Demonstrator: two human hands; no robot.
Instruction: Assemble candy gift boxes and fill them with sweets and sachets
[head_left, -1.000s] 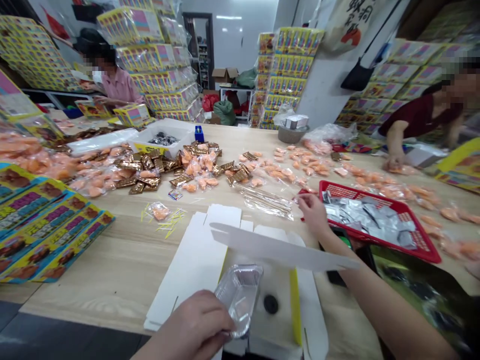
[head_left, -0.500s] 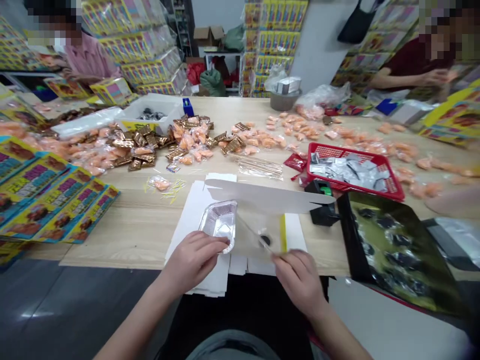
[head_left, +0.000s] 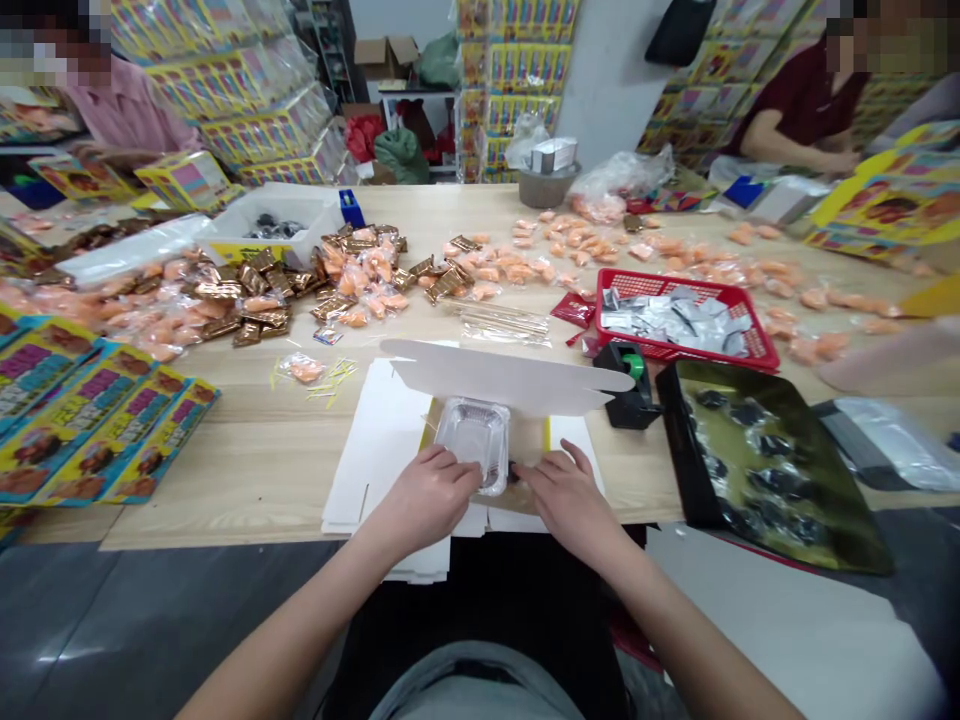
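A silver foil tray [head_left: 472, 440] sits in the open white cardboard box [head_left: 502, 385], toward its left side. What looks like a clear lid covers the tray. My left hand [head_left: 431, 495] is closed on the tray's near left rim, fingertips over the edge. Just right of the tray is a small black disc [head_left: 513, 472], partly covered by fingertips. My right hand [head_left: 562, 495] reaches to this disc with its inner fingers pinched at it, while an outer finger is raised. Flat white cardboard sheets [head_left: 360, 450] lie under the box.
A black tape dispenser [head_left: 631, 395], a red basket [head_left: 765, 345] of silver packets and a black tray [head_left: 675, 450] of bagged dark pieces stand right. Thin sticks [head_left: 502, 322] lie beyond the box. Printed boxes [head_left: 112, 420] are stacked left. Two people [head_left: 124, 110] work across the table.
The foil tray has moved right into the box with my left hand. My right hand has shifted left to the black disc; the thin stick it held no longer shows in it.
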